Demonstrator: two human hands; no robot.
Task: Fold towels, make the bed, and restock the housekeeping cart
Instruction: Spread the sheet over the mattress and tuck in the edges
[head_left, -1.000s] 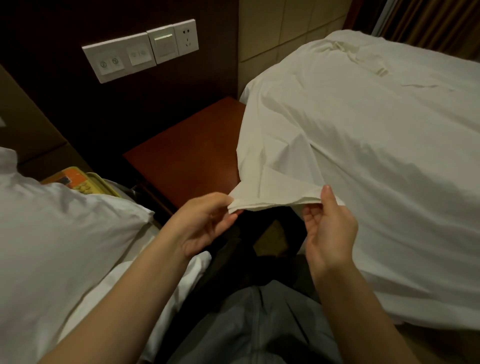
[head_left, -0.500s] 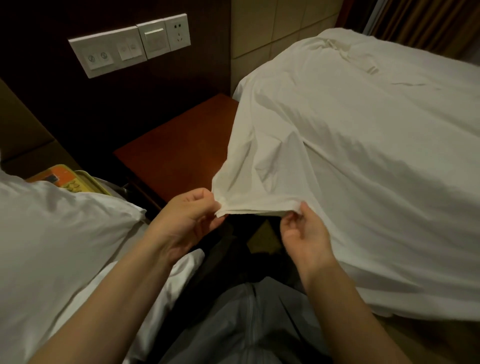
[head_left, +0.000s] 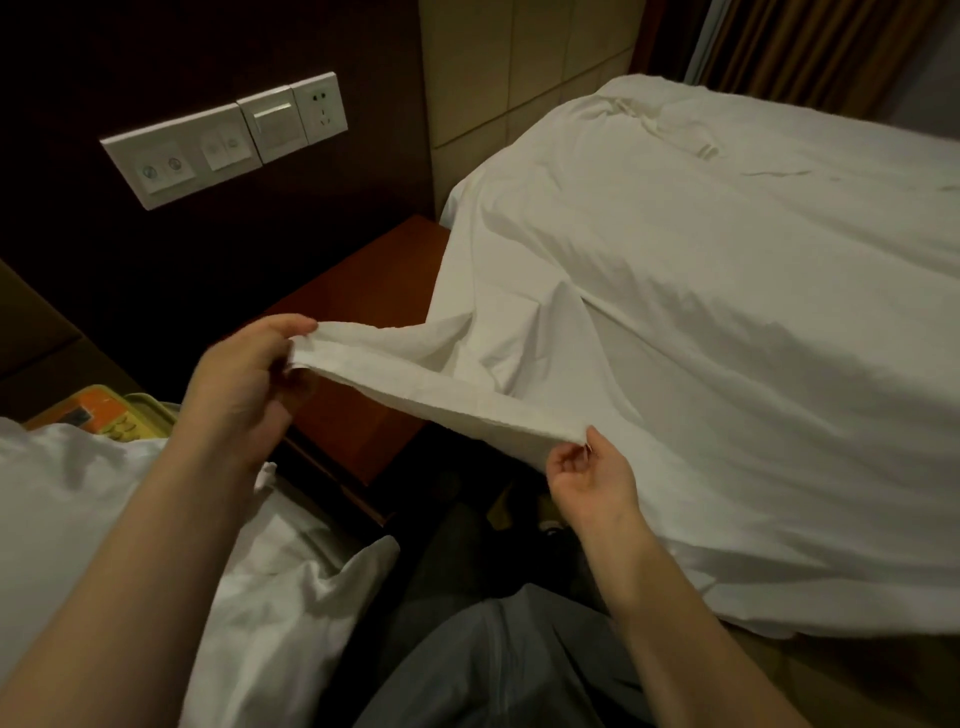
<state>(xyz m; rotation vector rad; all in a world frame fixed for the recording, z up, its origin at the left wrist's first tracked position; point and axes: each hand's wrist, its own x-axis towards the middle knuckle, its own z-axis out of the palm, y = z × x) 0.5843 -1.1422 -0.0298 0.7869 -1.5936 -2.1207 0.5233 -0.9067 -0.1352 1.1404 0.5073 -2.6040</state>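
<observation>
A white sheet (head_left: 701, 322) covers the bed on the right and hangs over its near side. My left hand (head_left: 244, 384) pinches one end of the sheet's hem, lifted above the nightstand. My right hand (head_left: 587, 478) pinches the same hem lower and to the right, at the bed's edge. The hem runs taut between both hands.
A reddish wooden nightstand (head_left: 363, 312) stands between the two beds. A white pillow (head_left: 78, 509) lies on the left bed, with a yellow and orange item (head_left: 104, 410) behind it. Wall switches and sockets (head_left: 223, 135) sit above. Curtains (head_left: 831, 47) hang at the far right.
My left hand has lifted the hem up and to the left over the nightstand. The hands have drawn apart, stretching the hem between them.
</observation>
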